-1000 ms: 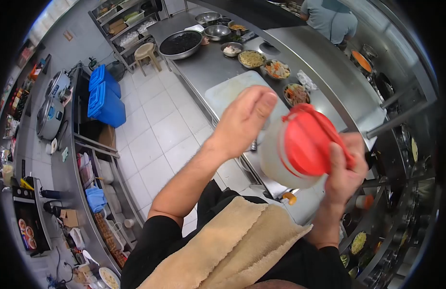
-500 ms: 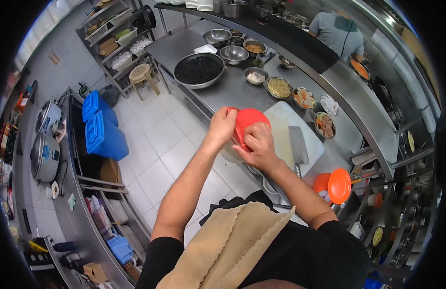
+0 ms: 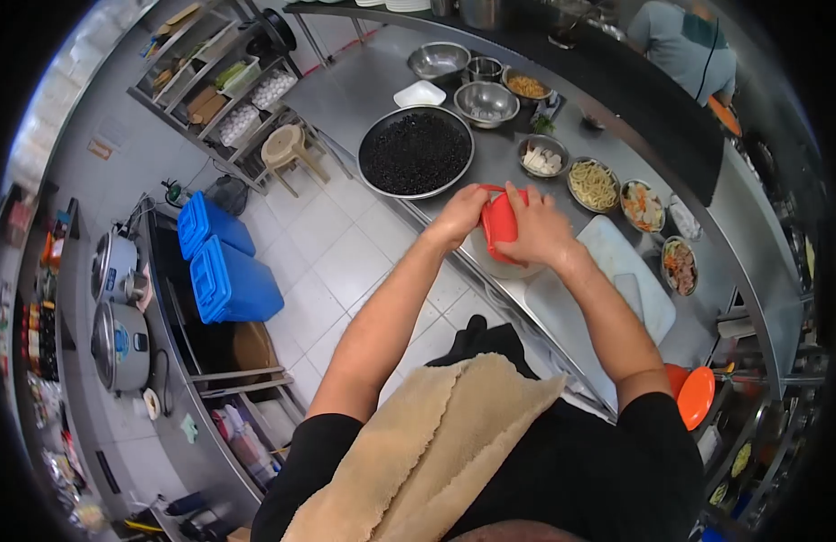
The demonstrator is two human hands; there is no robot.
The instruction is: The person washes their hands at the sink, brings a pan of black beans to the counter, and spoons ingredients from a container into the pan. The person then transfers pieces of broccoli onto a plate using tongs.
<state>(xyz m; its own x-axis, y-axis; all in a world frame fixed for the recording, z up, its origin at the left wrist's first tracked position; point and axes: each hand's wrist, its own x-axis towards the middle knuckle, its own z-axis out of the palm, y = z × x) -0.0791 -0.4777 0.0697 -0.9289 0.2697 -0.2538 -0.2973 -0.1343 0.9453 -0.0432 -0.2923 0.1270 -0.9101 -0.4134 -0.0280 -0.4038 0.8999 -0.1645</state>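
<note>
A red plastic lid [image 3: 500, 223] sits tilted over a pale, see-through tub [image 3: 495, 260] by the counter's near edge. My left hand [image 3: 460, 219] is closed on the lid's left rim. Across the lid's right side lies my right hand [image 3: 542, 233], its fingers bent over the top and its thumb low on the rim. Much of the tub is hidden under the lid and hands. Just beyond them stands a wide metal bowl of dark, black food [image 3: 416, 152]. Right of my right hand is a white cutting board [image 3: 648, 303] with a cleaver [image 3: 628, 298] on it.
Bowls of noodles [image 3: 594, 184], cut vegetables [image 3: 643, 205] and meat [image 3: 680, 266] line the counter's far side. An orange lid [image 3: 696, 397] stands at right. Blue bins [image 3: 237, 278] and a plastic stool [image 3: 287, 149] are on the floor. A person [image 3: 684, 50] works behind the shelf.
My right hand's curled fingers have spread over the lid, which now tilts more steeply. The view has shifted, so the counter sits farther right in it.
</note>
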